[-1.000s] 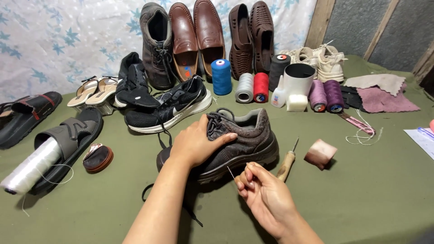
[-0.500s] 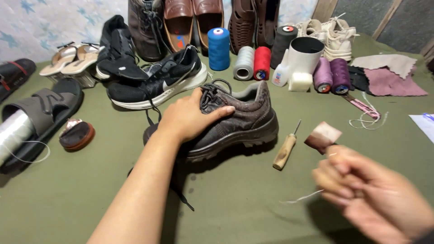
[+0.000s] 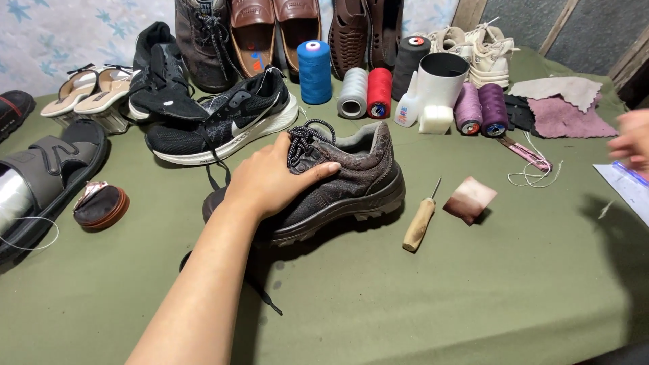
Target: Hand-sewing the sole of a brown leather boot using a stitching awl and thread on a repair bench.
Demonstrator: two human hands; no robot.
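My left hand lies on top of a dark brown lace-up shoe that rests on the green table, fingers wrapped over its laces and tongue. My right hand is at the far right edge, blurred, raised above a white sheet; whether it pinches a thread is unclear. A wooden-handled awl lies just right of the shoe, beside a small brown and cream block.
Thread spools in blue, grey, red and purple stand behind the shoe with a white cup. Several shoes and sandals line the back and left. Leather scraps lie at the right.
My right hand has left the shoe's heel and swung far out to the right edge. My left hand keeps its hold on the shoe. The view has shifted slightly down.
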